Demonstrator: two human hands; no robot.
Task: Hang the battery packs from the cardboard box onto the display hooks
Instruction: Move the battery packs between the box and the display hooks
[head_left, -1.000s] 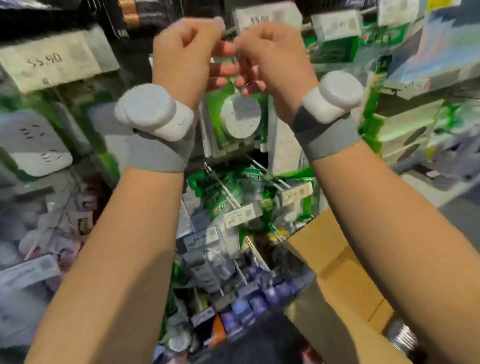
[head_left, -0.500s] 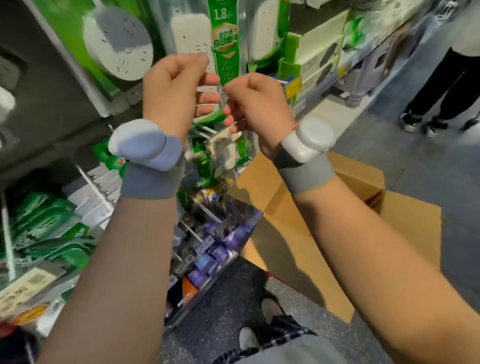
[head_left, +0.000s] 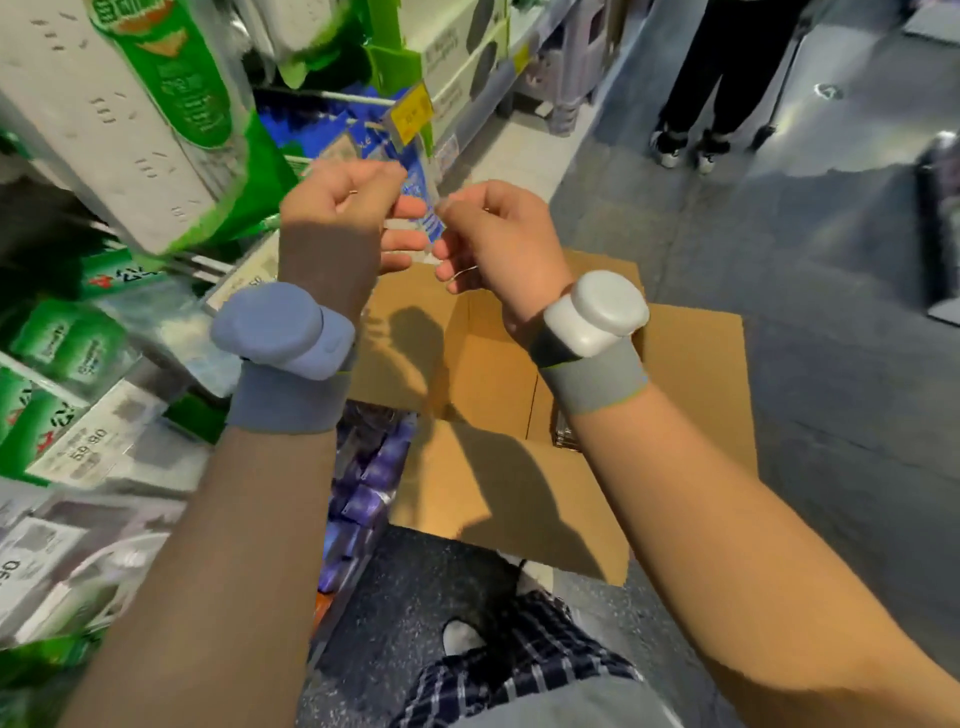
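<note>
My left hand (head_left: 343, 218) and my right hand (head_left: 498, 239) are raised close together over the open cardboard box (head_left: 691, 395), fingers curled. Both pinch a thin, pale band (head_left: 462, 273) between them; a loop of it hangs under my right fingers, and blur hides what it is. A dark stack of packs (head_left: 563, 434) shows inside the box beside my right wrist. Blue battery packs (head_left: 415, 182) hang on a display hook just behind my fingers, under a yellow price tag (head_left: 410, 117). Purple-blue packs (head_left: 363, 467) hang lower, beside my left forearm.
Green-and-white power-strip packages (head_left: 130, 119) and price labels (head_left: 88, 447) fill the display on the left. Another person's legs (head_left: 717, 88) stand in the grey-floored aisle at the upper right. My own foot (head_left: 462, 639) is on the dark mat below the box.
The view has swung down and to the right, from the upper hooks to the box and aisle. My hands stay together, still pinching the thin band, and are now lower, over the box.
</note>
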